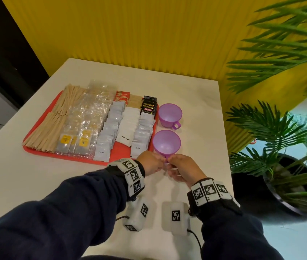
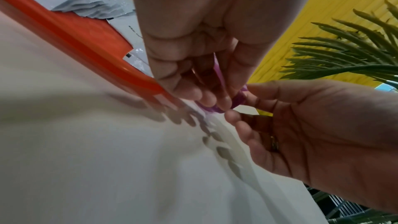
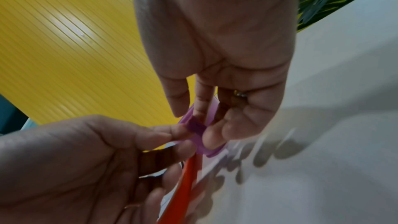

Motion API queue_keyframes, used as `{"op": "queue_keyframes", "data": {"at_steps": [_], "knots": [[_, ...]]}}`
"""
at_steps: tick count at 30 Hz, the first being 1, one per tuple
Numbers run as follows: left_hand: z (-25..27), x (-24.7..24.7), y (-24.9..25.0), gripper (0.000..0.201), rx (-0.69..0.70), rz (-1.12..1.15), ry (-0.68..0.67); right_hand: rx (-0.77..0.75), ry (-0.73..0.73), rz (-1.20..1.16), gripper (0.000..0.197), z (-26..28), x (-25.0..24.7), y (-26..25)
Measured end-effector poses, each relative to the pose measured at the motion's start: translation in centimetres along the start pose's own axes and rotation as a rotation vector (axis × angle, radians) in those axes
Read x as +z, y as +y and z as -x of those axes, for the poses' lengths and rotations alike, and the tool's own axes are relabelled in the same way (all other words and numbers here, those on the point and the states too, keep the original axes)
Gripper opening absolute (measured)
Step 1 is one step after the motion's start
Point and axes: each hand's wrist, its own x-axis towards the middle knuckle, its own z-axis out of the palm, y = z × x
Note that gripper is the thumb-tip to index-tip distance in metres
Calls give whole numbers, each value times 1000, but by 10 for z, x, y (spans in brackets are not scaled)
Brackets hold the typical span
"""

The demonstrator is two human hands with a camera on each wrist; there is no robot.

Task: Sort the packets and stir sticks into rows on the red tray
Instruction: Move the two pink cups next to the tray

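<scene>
The red tray (image 1: 36, 150) sits left of centre on the white bench (image 1: 195, 94), bare bench before it and to its right. Wooden stir sticks (image 1: 55, 119) and packets (image 1: 109, 128) lie on it in rows. Both hands meet at the near purple cup (image 1: 166, 142) by the tray's corner: left hand (image 1: 150, 164) and right hand (image 1: 181, 168) fingers pinch its handle, largely hidden. A second purple cup (image 1: 170, 115) stands behind.
</scene>
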Motion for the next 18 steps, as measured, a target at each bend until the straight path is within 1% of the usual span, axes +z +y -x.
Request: {"op": "queue_keyframes", "data": {"at_steps": [3,6,7,9,12,14,16,18], "knots": [[3,0,-1,26,27,-74,-34,-46,32,17,23,0,2,3],[7,-6,-5,26,64,-122,-7,-31,61,45,26,-2,1,5],[8,-11,-8,23,85,-144,31,-22,74,56,26,-3,0,4],[7,-26,-15,17,106,-180,166,-15,101,80,27,-5,-3,2],[0,-57,-31,23,82,-241,426,-12,141,142,28,-7,-7,-3],[-2,-79,-42,25,57,-261,547,-15,169,190,28,-9,-8,-5],[-1,-97,-52,21,4,-261,587,-20,197,220,28,-12,-8,-6],[1,-109,-61,23,-38,-317,576,-22,214,233,28,-14,-8,-6]]}}
